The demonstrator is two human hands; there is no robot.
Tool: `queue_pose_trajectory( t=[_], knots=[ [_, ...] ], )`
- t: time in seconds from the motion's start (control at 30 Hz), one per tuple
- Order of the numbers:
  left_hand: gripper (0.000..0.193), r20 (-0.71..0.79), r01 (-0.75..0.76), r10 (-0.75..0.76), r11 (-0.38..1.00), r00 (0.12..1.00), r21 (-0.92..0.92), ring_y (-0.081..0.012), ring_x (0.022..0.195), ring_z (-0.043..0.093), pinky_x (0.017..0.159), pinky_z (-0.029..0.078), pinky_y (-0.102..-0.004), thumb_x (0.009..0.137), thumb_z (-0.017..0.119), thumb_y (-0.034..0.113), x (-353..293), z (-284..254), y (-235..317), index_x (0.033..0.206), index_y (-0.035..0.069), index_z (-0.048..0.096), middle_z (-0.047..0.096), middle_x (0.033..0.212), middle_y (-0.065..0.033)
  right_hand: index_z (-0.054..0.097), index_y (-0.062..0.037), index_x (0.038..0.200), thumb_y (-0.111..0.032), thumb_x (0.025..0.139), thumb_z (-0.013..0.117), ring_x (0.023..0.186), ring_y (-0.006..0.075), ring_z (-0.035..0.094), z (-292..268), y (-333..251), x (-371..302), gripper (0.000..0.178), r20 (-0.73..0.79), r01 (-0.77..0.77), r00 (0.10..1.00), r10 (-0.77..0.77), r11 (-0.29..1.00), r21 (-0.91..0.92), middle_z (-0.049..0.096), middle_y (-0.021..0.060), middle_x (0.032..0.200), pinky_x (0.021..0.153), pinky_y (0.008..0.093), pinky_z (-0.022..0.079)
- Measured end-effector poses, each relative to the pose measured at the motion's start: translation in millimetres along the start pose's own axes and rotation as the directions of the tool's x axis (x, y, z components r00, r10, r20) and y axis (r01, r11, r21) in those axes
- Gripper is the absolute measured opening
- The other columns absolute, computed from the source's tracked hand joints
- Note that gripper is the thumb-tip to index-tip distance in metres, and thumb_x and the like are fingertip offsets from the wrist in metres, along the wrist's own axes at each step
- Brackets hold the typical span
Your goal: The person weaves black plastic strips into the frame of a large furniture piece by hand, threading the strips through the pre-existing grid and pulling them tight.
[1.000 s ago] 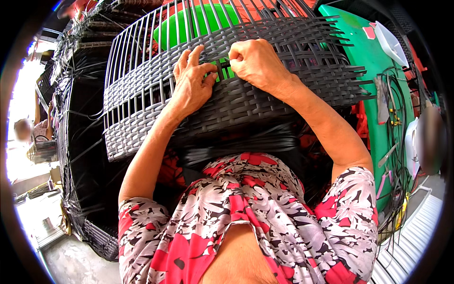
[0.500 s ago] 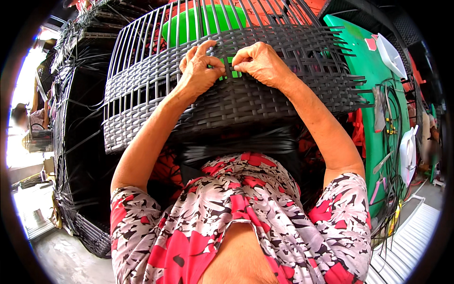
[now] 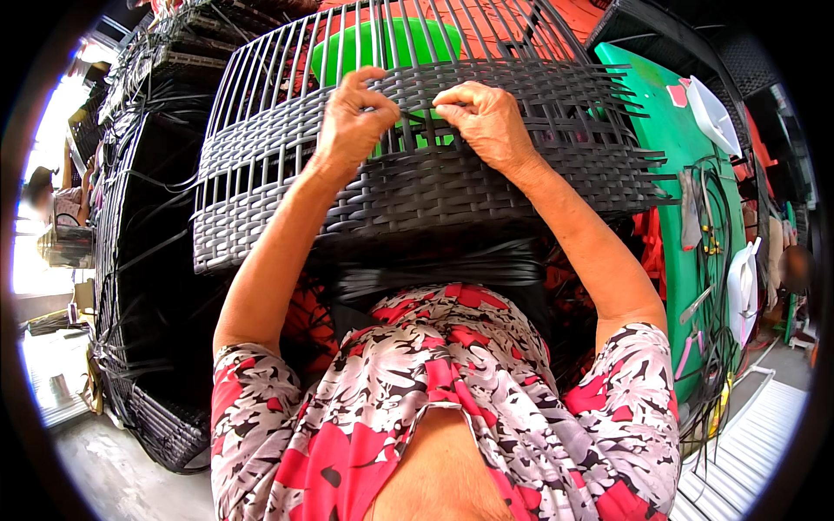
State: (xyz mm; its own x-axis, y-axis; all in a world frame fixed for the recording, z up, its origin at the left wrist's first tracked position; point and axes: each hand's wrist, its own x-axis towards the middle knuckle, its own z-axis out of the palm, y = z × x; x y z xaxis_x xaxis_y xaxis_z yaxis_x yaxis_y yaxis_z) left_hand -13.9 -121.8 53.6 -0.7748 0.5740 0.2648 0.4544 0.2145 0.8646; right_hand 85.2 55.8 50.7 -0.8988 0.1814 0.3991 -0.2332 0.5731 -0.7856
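A dark grey wicker panel (image 3: pixel 434 187) of flat plastic strands spreads in front of me, densely woven in bands, with bare upright rods (image 3: pixel 278 65) at its far side. Over a gap in the weave, my left hand (image 3: pixel 352 122) is closed, thumb and forefinger pinched together. Opposite it, my right hand (image 3: pixel 491 126) pinches too, its fingertips at the other side of the gap. A short dark strand (image 3: pixel 419 115) seems to run between both pinches; the fingers cover its ends. Loose strand ends (image 3: pixel 656 165) stick out along the panel's right edge.
Behind the rods shows a bright green tub (image 3: pixel 395 43). To the right stands a green board (image 3: pixel 643 104) with white plastic containers (image 3: pixel 714 117) and hanging black strands (image 3: pixel 712 208). Bundled black strands (image 3: pixel 130 217) and wickerwork rise at the left. A person (image 3: pixel 65 204) is far left.
My hands have drawn farther apart over the gap, the left moving leftward and the right slightly to the right. The panel appears shifted a little in view.
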Motion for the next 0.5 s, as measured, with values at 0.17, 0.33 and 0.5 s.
queue_pose_trajectory(
  t=[0.17,0.33,0.5],
  knots=[
    [0.006,0.005,-0.053,0.053,0.982,0.999,0.183,-0.0208,0.105,0.051,0.091,0.039,-0.0363,0.073,0.069,0.01,-3,-14,2,0.077,0.005,0.068,0.054,0.119,-0.0076,0.068,0.0005,0.088,-0.009,0.082,0.063,0.056,0.0065,0.052,-3,6,6,0.013,-0.034,-0.147,0.988,0.149,0.987,0.067,0.064,0.0028,0.073,0.052,0.0234,0.043],
    [0.012,-0.014,-0.009,0.013,0.98,1.0,0.2,-0.031,0.123,0.036,0.099,0.033,-0.0444,0.074,0.066,0.016,-10,-2,-2,0.082,0.009,0.07,0.049,0.129,-0.0112,0.068,-0.002,0.089,-0.012,0.078,0.064,0.08,0.0161,0.06,-13,1,4,0.015,0.11,-0.098,0.987,0.118,0.98,-0.173,0.064,0.005,0.092,0.075,0.0292,0.048],
    [0.012,0.019,0.032,-0.035,0.987,0.999,0.155,-0.0315,0.126,0.033,0.105,0.024,-0.0447,0.074,0.065,0.018,-11,2,-10,0.082,0.011,0.071,0.048,0.132,-0.0103,0.068,-0.0037,0.086,-0.01,0.076,0.061,0.092,0.0297,0.06,-14,-21,4,0.013,0.329,0.07,0.937,0.115,0.863,-0.501,0.057,0.0098,0.111,0.084,0.0388,0.046]
  ],
)
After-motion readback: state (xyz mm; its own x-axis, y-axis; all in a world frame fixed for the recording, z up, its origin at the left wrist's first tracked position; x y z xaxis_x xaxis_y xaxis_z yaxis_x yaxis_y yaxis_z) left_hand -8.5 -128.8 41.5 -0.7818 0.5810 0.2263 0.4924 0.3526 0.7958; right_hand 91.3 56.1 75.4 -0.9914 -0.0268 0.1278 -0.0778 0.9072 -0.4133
